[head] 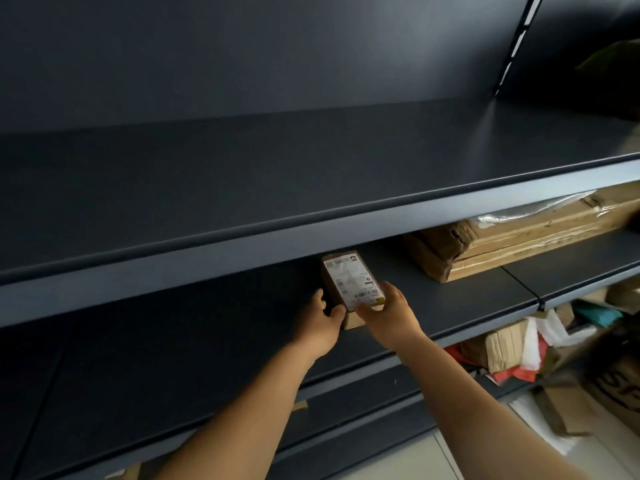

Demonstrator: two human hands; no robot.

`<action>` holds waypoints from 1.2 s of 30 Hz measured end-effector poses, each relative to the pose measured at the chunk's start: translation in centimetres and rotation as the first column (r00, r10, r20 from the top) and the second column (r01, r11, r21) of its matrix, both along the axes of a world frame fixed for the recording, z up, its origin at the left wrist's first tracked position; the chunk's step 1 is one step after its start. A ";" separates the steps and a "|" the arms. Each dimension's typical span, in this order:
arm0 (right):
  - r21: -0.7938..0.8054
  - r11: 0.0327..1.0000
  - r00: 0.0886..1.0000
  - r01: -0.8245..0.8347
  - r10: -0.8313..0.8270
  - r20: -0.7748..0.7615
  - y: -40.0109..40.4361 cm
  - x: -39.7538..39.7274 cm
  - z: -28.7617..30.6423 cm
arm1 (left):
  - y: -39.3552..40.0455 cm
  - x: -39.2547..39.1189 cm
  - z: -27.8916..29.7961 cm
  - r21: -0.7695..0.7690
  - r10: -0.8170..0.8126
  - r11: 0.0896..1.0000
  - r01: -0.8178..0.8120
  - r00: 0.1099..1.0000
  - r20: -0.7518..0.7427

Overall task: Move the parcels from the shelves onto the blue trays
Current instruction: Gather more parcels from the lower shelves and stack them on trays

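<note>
A small brown cardboard parcel [348, 280] with a white shipping label on top sits on the middle dark shelf [467, 299]. My left hand [320, 323] grips its left near corner and my right hand [389, 315] grips its right near edge, thumb on the label. A large flat cardboard parcel [512, 240], partly wrapped in clear plastic, lies on the same shelf to the right. No blue tray is in view.
The upper shelf [277, 174] overhangs the small parcel's far end. At the lower right, several cardboard boxes and plastic mailers [519, 348] are piled on a lower shelf and the floor. A dark object [613, 60] sits at the top right.
</note>
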State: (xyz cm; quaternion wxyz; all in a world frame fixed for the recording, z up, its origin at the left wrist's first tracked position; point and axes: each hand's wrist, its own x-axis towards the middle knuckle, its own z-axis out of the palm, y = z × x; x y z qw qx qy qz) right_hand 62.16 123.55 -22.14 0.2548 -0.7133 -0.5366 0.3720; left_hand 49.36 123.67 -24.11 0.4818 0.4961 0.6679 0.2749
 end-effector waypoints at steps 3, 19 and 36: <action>-0.020 1.000 1.000 -0.017 0.018 0.026 2.1 0.4 -0.9 | 1.3 0.7 -1.0 -0.028 -0.017 0.999 0.016 0.999 -0.031; -0.021 0.934 0.930 -0.357 0.353 -0.108 1.3 -2.7 -3.3 | -3.9 -0.9 -1.5 -0.012 0.481 0.876 -0.481 0.874 0.072; 0.059 0.729 0.704 -0.682 0.676 -0.217 -18.5 -23.0 -4.3 | -27.6 -17.9 -2.5 0.088 0.821 0.540 -0.837 0.547 0.166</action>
